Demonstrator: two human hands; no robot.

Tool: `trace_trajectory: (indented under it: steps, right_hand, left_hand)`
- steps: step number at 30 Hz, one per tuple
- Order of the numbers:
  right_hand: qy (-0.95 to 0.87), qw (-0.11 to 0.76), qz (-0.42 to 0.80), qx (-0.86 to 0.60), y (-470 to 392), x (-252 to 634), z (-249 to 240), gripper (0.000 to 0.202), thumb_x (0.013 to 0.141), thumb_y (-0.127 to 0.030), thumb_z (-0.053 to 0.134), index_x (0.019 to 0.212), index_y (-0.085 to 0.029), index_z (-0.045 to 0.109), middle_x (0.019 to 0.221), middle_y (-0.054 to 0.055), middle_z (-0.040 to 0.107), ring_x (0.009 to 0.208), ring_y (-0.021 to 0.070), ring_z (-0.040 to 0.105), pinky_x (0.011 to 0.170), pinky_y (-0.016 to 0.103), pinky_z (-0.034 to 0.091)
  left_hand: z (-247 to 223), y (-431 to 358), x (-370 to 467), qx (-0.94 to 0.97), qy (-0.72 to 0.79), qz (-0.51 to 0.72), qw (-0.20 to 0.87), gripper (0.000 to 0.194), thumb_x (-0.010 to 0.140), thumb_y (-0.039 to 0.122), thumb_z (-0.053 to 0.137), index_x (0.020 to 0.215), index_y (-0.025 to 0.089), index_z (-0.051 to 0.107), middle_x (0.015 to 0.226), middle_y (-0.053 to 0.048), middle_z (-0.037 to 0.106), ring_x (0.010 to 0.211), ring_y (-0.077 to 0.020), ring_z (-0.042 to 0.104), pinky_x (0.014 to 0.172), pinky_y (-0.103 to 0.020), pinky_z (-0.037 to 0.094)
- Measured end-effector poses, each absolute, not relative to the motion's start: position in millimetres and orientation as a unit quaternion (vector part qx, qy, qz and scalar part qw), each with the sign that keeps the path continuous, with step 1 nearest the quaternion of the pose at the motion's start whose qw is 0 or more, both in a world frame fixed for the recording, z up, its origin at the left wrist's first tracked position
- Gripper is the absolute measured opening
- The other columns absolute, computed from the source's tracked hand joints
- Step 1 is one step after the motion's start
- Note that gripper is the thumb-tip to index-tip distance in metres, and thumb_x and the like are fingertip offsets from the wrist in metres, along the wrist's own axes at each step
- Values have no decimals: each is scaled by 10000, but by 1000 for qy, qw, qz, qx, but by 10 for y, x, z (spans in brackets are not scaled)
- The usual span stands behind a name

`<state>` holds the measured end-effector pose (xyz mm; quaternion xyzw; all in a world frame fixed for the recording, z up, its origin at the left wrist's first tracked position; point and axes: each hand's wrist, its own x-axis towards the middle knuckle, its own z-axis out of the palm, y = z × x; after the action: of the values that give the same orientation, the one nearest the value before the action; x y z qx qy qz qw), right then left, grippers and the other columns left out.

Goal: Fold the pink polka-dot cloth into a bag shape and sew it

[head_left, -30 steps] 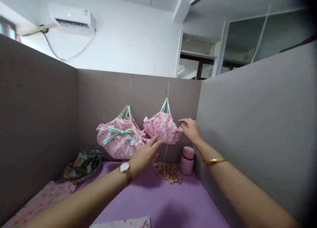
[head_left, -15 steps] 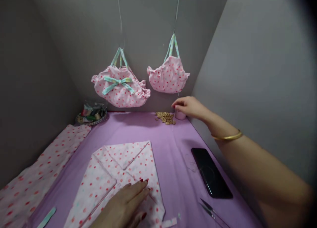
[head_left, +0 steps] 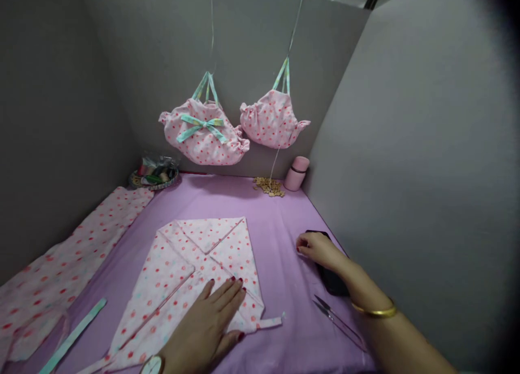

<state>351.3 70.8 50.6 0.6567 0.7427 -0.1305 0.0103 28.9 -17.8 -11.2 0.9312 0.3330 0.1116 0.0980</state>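
My left hand (head_left: 213,317) lies flat, fingers spread, on a folded pink dotted cloth piece (head_left: 162,303) with a strap at its lower right corner. Over the near-left part of a black phone (head_left: 333,279) hovers or rests my right hand (head_left: 319,249), its fingers curled and thumb and index close together; whether anything is between them is too small to tell. Scissors (head_left: 337,320) lie just below the phone. Two dotted pink pouches hang on strings, the left pouch (head_left: 207,144) with a mint bow and the right pouch (head_left: 272,122) plain.
A pink bottle (head_left: 296,174) stands at the back right beside a pile of small tan pieces (head_left: 268,187). At the back left is a basket of sewing supplies (head_left: 154,176). More dotted cloth (head_left: 77,249) and a mint strip (head_left: 75,336) lie left. Grey walls enclose the purple table (head_left: 280,222).
My right hand has come down from beside the bottle to the phone. The fingers of my left hand have spread on the cloth. The view has shifted, and the bottle now shows whole.
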Motion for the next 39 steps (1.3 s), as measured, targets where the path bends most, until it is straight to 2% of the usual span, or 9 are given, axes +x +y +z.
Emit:
trace_trajectory:
  steps: [7,15,20,22,24,26,29,34,39]
  right_hand:
    - [689,-35,-132,711,546,3558,173,192,868,-320,554,842,-135,596,847,17,608,784,143,583,741,340,474]
    - [654,-301,-257,645,259,3391,522,212,866,-374,440,795,-177,472,794,41,579,584,104,513,540,240,416]
    - [635,-399,-378,543,-206,3064,1042,297,829,-505,458,864,-219,386,660,-28,559,420,72,435,419,199,341]
    - [632,-421,-411,504,-404,2869,1233,317,807,-526,503,840,-228,398,571,-68,499,395,67,399,402,188,323]
    - [616,-452,-463,449,-592,2687,1408,319,773,-504,579,811,-229,424,518,-89,452,379,59,365,385,175,299]
    - [592,-477,-509,404,-766,2566,1556,310,731,-457,654,798,-217,470,505,-91,440,382,51,352,379,166,283]
    - [572,-515,-506,389,-989,2545,1693,298,675,-405,718,764,-189,533,515,-75,440,414,49,361,379,159,275]
    - [550,-574,-456,400,-1226,2762,1665,311,605,-374,753,704,-194,520,527,-75,415,427,47,328,374,158,260]
    - [536,-621,-396,413,-1347,2993,1605,323,634,-414,694,768,-240,457,571,-79,397,562,105,487,573,244,447]
  left_hand:
    - [-140,-207,300,921,348,121,127,552,904,472,360,1406,285,229,1452,-39,317,1318,-245,315,1070,-509,254]
    - [-71,-270,277,890,378,198,160,407,900,341,410,1293,236,438,1393,-100,419,1254,-248,406,1025,-488,334]
    - [323,-454,576,803,355,352,324,406,903,303,413,1306,255,415,1415,-86,374,1171,-203,480,1006,-403,376]
    - [556,-570,795,749,297,390,447,517,880,328,467,1370,277,311,1434,-113,319,981,-170,586,866,-352,476]
    - [767,-690,979,693,224,386,565,657,824,354,566,1396,258,257,1272,-127,492,846,-157,603,751,-319,496]
    - [913,-805,1056,653,167,380,633,543,804,367,586,1289,169,443,950,-78,614,696,-128,577,696,-294,476]
    - [967,-962,930,617,211,399,645,299,812,367,565,940,110,651,673,-3,558,583,-92,500,629,-250,429]
    - [774,-1211,477,544,287,441,654,269,785,371,599,883,123,638,590,39,506,570,-86,485,625,-230,401]
    - [551,-1416,91,579,361,365,633,284,736,416,640,740,133,615,595,21,541,573,-100,485,573,-211,364]
